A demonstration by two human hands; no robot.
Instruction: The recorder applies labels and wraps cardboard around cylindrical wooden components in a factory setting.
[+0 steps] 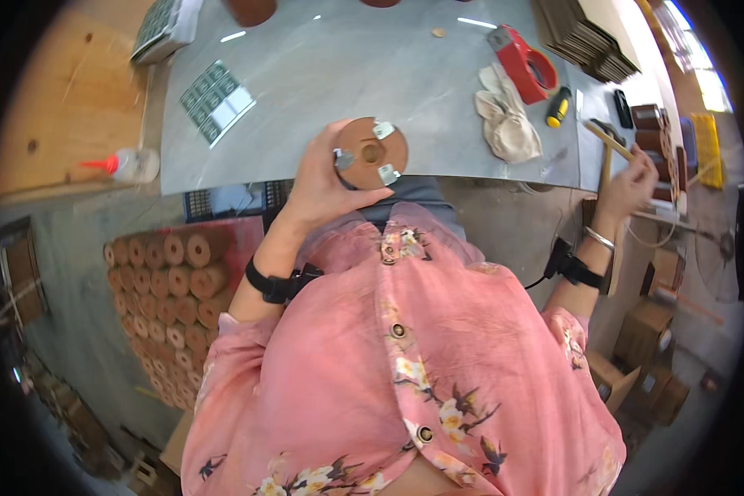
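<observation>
My left hand (318, 178) is wrapped round the side of a brown cylindrical roll (355, 169), held up near the table's front edge. Its round end faces up, with a hole in the middle and several small silvery metal clips (388, 174) at the rim. Off to the right, my right hand (628, 186) has its fingers closed on a pale wooden handle (610, 139). A dark tool head (607, 127) and a second wooden shaft (606, 169) lie right beside that handle; whether they belong together I cannot tell.
On the grey table (306, 74) are cream gloves (508, 124), a red tape dispenser (527, 66), a yellow-and-black tool (558, 107) and a printed sheet (217, 101). A red-tipped bottle (132, 165) stands left. Many brown rolls (169, 289) are stacked at lower left.
</observation>
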